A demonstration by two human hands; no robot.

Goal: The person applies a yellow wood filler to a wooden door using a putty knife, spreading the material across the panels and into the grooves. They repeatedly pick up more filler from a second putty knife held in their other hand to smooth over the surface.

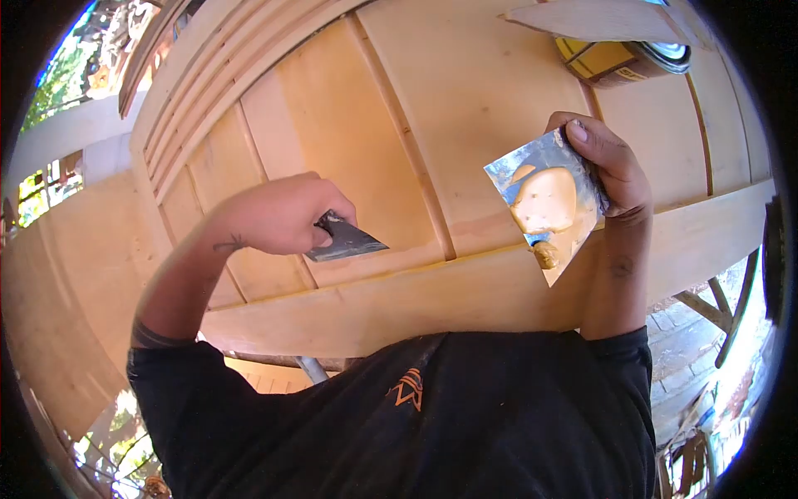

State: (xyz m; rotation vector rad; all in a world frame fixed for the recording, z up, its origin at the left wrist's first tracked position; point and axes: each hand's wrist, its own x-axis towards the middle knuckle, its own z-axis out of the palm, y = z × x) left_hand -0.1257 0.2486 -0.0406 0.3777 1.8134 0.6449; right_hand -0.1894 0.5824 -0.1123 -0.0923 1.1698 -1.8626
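My left hand (291, 212) is closed around a dark putty knife (349, 241), its blade pointing right, just over the lower part of a pale wooden panel door (357, 141). In my right hand (611, 166) is a flat square metal plate (540, 150), pinched at its upper right corner with the thumb on top. A thick pool of tan wood filler (544, 202) lies on the plate, and a browner dab (545, 254) sits near its lower corner. The plate is tilted toward me, over the door's near rail (465, 291).
A yellow-labelled can (619, 62) stands at the upper right on the wood, partly behind a wooden strip (607, 21). Slatted louvres (224, 66) run along the door's upper left. Another wooden board (75, 291) is at the left. Paving (677, 341) shows at lower right.
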